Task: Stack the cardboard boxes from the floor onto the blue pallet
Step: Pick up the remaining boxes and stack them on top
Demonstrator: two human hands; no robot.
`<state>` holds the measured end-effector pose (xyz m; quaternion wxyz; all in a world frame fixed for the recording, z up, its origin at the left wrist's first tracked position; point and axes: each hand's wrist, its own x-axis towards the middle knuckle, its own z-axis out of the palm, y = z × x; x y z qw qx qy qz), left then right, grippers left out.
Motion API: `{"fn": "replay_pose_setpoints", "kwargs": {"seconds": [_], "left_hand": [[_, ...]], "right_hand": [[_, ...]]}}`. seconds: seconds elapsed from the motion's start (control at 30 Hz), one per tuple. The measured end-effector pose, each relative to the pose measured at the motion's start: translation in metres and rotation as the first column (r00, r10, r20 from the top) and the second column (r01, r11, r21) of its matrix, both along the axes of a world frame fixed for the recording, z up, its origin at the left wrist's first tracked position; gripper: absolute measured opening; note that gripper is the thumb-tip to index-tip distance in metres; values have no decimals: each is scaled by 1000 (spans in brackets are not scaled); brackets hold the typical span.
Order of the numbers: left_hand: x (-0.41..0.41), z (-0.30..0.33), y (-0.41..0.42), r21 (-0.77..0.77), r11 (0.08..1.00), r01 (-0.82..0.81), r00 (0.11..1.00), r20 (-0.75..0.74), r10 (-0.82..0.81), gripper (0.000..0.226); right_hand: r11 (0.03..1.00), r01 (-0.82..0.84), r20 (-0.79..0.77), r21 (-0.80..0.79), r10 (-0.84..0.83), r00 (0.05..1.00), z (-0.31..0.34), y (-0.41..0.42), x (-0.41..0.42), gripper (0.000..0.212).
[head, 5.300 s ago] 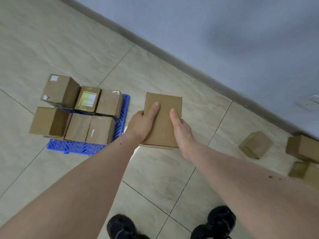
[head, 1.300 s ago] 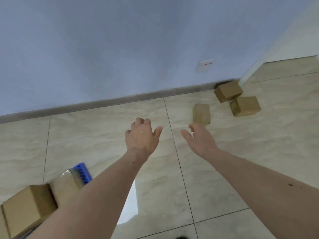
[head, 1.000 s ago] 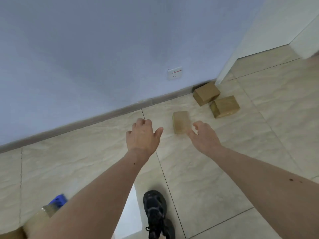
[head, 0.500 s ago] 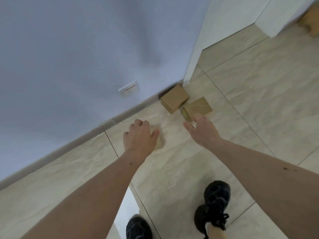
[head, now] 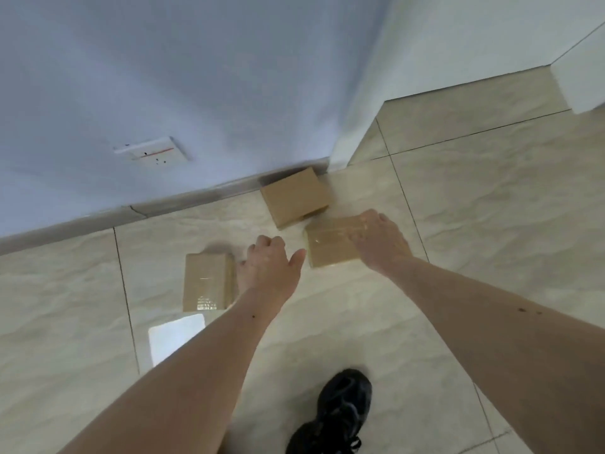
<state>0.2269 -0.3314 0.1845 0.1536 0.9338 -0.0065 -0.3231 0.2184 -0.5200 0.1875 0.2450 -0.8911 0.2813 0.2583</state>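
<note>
head view: three closed cardboard boxes lie on the tiled floor (head: 474,224), contents unseen. right hand (head: 381,242) rests over the taped box (head: 329,245), fingers spread, not clenched. left hand (head: 270,268), fingers loose, hovers beside the narrow box (head: 205,281); the third box (head: 294,196) sits against the baseboard.

a pale blue painted wall (head: 163,77) meets a floor of large glossy beige marbled tiles (head: 491,224) along a grey skirting board (head: 98,221). a white rectangular wall socket plate (head: 152,153) sits low on the wall. to the right, a white wall corner (head: 360,103) opens onto more tiled floor. a bright rectangular patch of reflected light (head: 173,339) lies on the tiles.
</note>
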Motion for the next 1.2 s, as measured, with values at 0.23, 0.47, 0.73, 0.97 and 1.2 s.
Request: {"fn": "replay_pose_setpoints", "kwargs": {"seconds": [0.23, 0.47, 0.73, 0.97, 1.2], "left_hand": [[-7, -90, -38, 33, 999, -15, 998, -60, 17, 62], [-13, -161, -57, 5, 995, -98, 992, -80, 99, 70], [-13, -183, -38, 29, 975, -219, 975, -41, 220, 77], [-30, -202, -28, -9, 938, -348, 937, -48, 347, 88], [-55, -230, -43, -135, 902, -411, 907, -165, 389, 87]], "right_hand": [[973, -231, -78, -11, 230, 970, -82, -27, 33, 61], [887, -449, -110, -105, 439, 892, -156, -34, 33, 64], [933, -318, -202, -167, 283, 938, -167, -27, 20, 66], [991, -122, -211, 64, 133, 968, -192, -22, 3, 101], [979, 34, -175, 200, 2, 985, -214, -9, -21, 91]]}}
